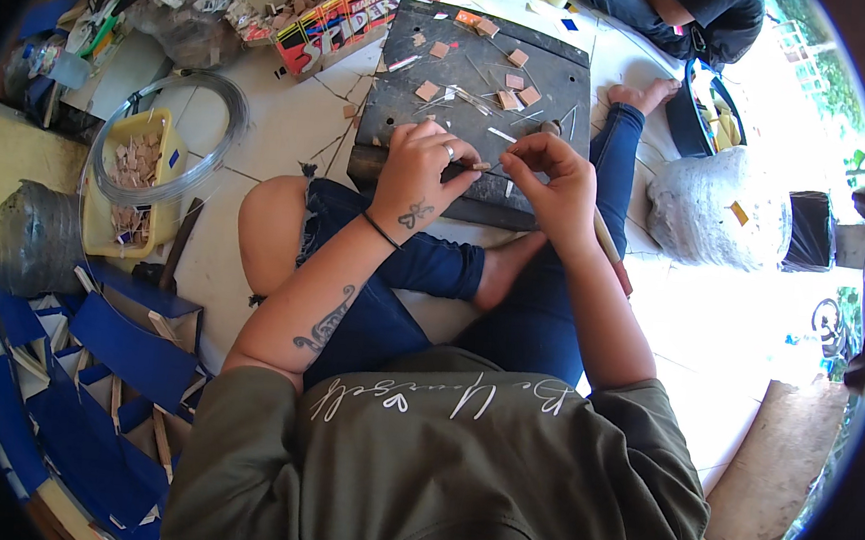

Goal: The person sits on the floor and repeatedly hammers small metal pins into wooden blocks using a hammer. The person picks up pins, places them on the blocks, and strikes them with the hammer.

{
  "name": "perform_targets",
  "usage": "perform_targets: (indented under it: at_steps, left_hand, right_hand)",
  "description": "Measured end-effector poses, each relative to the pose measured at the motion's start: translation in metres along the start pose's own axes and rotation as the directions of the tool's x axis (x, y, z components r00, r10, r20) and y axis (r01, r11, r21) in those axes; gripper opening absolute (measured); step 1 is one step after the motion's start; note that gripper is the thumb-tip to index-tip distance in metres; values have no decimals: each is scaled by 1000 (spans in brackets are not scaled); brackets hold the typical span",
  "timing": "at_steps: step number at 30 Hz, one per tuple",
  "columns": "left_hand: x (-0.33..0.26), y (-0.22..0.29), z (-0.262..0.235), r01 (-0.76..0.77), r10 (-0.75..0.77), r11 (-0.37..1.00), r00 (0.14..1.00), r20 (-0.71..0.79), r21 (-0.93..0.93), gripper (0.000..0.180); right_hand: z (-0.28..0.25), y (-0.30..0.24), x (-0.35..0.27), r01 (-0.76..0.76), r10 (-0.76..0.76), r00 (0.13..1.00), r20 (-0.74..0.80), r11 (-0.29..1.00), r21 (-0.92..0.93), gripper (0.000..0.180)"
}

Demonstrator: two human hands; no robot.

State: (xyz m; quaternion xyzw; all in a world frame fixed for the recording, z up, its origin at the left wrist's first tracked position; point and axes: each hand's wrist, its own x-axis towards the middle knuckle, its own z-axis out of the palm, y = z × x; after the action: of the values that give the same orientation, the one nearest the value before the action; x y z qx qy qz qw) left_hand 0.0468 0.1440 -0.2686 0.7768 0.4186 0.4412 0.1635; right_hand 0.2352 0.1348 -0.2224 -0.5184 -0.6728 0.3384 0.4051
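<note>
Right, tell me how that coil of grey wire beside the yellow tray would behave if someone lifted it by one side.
The coil of grey wire is thin and loosely wound, so it would likely sag and spring rather than stay a rigid ring. Its loops look unbound, so they may fan apart. It overlaps the yellow tray, so lifting could snag or nudge that tray and its small wood pieces.

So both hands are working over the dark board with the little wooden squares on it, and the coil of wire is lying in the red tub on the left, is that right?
Not quite. The head view shows the coil of wire lying over a yellow tub, not a red one. The rest holds: the left hand and right hand work over the dark board with little wooden squares on it.
</note>
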Motion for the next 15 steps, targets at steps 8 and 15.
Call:
perform_targets:
  at_steps: [8, 15]
  left_hand:
    - [-2, -3, 2, 20, -20, 1000, 1000, 12, -10, 11]
    - [-2, -4, 3, 26, -26, 1000, 1000, 13, -3, 12]
  right_hand:
    - [4, -5, 0, 125, -132, 991, -32, 976, -177, 13]
    - [7, -4, 3, 142, -149, 989, -23, 972, -185, 13]
